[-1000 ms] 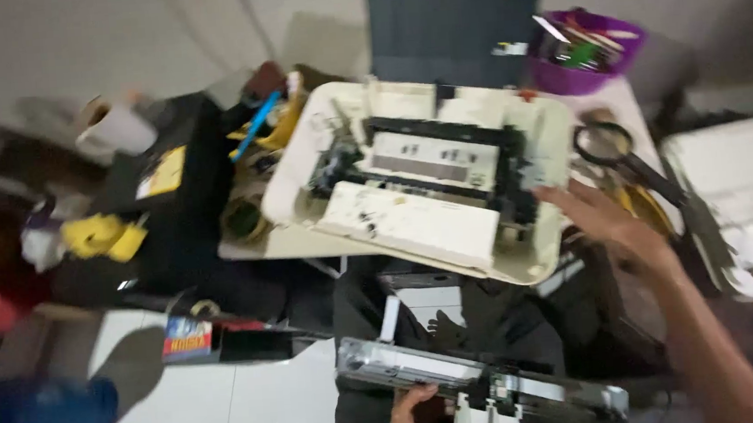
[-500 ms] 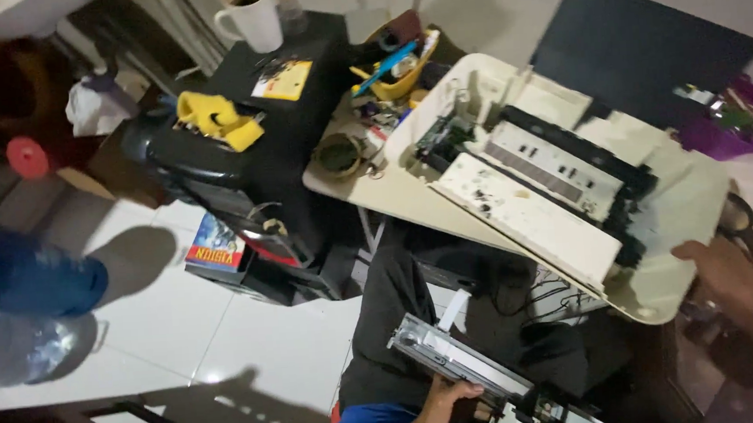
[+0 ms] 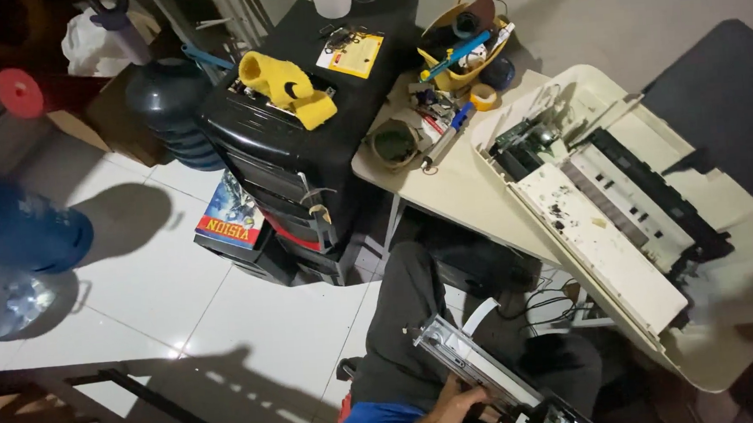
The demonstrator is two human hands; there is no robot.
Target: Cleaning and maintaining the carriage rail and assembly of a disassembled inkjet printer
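Down at the bottom edge, the left hand (image 3: 454,405) curls its fingers around the long metal printer assembly (image 3: 494,380) lying across the person's lap, its far end cut off by the frame. Whether the right hand shows I cannot tell. Nearby, the opened cream printer (image 3: 624,212) sits on the small table (image 3: 446,189).

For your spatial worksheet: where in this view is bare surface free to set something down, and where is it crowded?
Free: white floor between the blue bottle and the black cabinet; the table strip beside the opened printer. Crowded: the table corner around the yellow tray.
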